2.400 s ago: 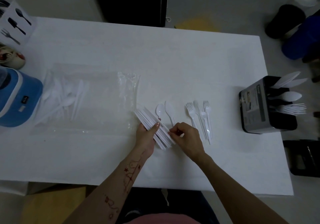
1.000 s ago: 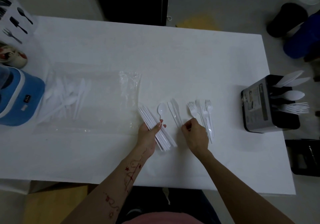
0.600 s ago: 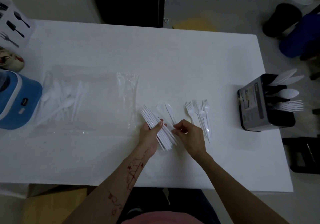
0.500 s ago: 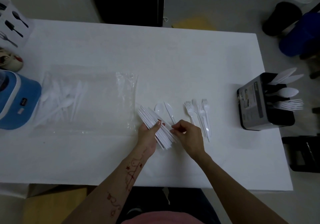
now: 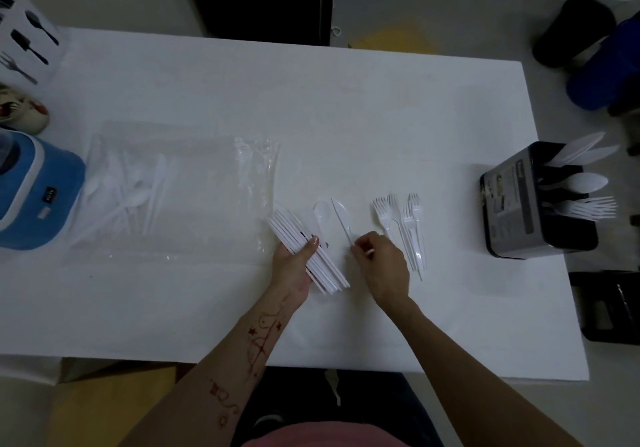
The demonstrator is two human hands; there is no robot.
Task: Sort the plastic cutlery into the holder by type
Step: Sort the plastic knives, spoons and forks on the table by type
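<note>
My left hand (image 5: 293, 264) grips a thick stack of white plastic cutlery (image 5: 300, 244) fanned up to the left over the table. My right hand (image 5: 382, 263) pinches the handle of one white piece (image 5: 341, 220), which points up over two spoons (image 5: 322, 211) lying on the cloth. A small group of white forks (image 5: 403, 226) lies just right of that hand. The black cutlery holder (image 5: 512, 204) stands at the right table edge with knives, spoons and forks in separate slots.
A clear plastic bag (image 5: 166, 190) with more white cutlery lies on the left of the white table (image 5: 311, 107). A blue container (image 5: 33, 190) and a white box with cutlery icons (image 5: 24, 34) sit at the far left. Dark bins stand on the floor at right.
My right hand went to the fork group, came back to the stack and now holds a single piece drawn out beside it over the spoons. The left hand kept holding the stack.
</note>
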